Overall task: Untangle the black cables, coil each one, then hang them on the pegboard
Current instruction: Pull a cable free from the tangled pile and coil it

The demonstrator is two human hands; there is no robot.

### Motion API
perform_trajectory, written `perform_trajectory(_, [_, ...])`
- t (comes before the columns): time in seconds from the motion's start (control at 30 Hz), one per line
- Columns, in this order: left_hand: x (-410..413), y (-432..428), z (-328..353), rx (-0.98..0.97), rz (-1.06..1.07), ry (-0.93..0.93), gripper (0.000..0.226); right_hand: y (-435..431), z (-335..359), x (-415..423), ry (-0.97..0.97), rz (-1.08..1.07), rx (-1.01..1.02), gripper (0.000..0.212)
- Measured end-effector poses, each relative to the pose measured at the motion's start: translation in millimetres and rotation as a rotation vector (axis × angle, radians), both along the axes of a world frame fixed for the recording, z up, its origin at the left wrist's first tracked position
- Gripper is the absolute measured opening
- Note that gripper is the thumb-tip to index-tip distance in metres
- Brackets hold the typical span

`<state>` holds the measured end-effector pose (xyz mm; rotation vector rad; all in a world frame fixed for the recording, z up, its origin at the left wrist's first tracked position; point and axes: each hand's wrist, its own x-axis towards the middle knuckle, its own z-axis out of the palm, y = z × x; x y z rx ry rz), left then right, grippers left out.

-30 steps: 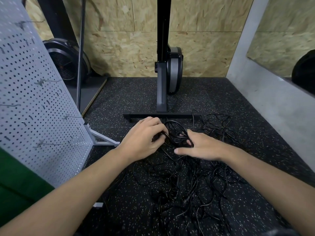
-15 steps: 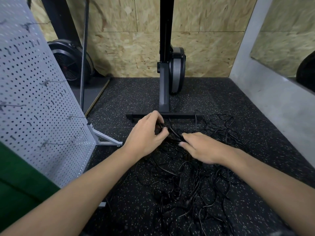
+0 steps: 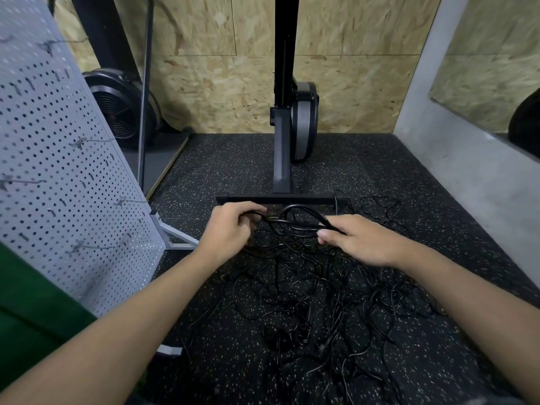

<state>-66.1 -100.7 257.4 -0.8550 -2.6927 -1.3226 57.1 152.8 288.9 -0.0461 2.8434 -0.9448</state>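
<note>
Head view, the only one: the left hand [image 3: 230, 226] has its fingers [image 3: 248, 210] curled round one end of a loop of thick cable [image 3: 304, 210], and the right hand [image 3: 359, 241] pinches the other end between thumb and fingers [image 3: 327, 233], so the loop arches between the two sets of fingers, raised a little above the floor [image 3: 233, 171]. The rest of the black cables [image 3: 321, 293] lie in a loose tangle below and on the near side of the fingers, spreading out past the right wrist. The pegboard [image 3: 58, 171] stands well to the left of the fingers, and its hooks [image 3: 96, 140] look bare, so I judge nothing is coiled or hung yet. The main risk is pulling the loop apart or upward too hard: thinner strands seem to cross under it, and tension would likely cinch them into tighter knots or drag the whole heap along. A hidden plug could catch inside the tangle and jerk. The black foot bar [image 3: 292, 199] of the machine sits just beyond the fingers, and a strand rises beside its right end, so a cable swept that way might hook on it. No brand, label or writing can be read anywhere.
</note>
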Motion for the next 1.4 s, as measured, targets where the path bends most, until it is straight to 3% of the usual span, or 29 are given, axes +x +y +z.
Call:
perform_trajectory(0.07, [-5, -5, 1, 0.118, 0.089, -0.243, 0.056, 1, 1, 2, -0.005, 0.008, -0.016, 0.024])
perform_trajectory(0.13, [-12, -10, -1, 0.169, 0.153, -0.352, 0.058, 1, 0, 2, 0.007, 0.008, 0.000, 0.024])
perform_trajectory(0.23, [-19, -17, -8, 0.142, 0.234, -0.356, 0.053, 3, 1, 2, 0.057, -0.038, -0.012, 0.025])
perform_trajectory(0.4, [-22, -16, -23, -0.091, 0.191, -0.348, 0.050, 8, -4, -1, 0.103, -0.086, -0.085, 0.025])
perform_trajectory(0.6, [-25, -22, -31, -0.398, 0.227, -0.244, 0.043, 9, -2, -3, 0.136, -0.172, -0.219, 0.025])
perform_trajectory(0.77, [-14, -12, -34, -0.489, 0.039, -0.161, 0.043, 4, -9, -3, 0.118, -0.205, -0.154, 0.026])
perform_trajectory(0.87, [-8, -5, -33, -0.446, -0.101, -0.038, 0.070, -2, -14, -4, 0.098, -0.150, -0.160, 0.026])
perform_trajectory(1.03, [2, 4, -30, -0.454, -0.160, 0.168, 0.091, -3, -14, -7, 0.136, -0.086, -0.172, 0.025])
perform_trajectory(1.2, [-2, 4, -30, -0.314, -0.199, 0.345, 0.044, -4, -17, -6, 0.144, -0.066, -0.219, 0.024])
perform_trajectory(1.4, [6, 5, -22, -0.180, -0.166, 0.425, 0.045, -4, -13, -7, 0.106, -0.069, -0.373, 0.026])
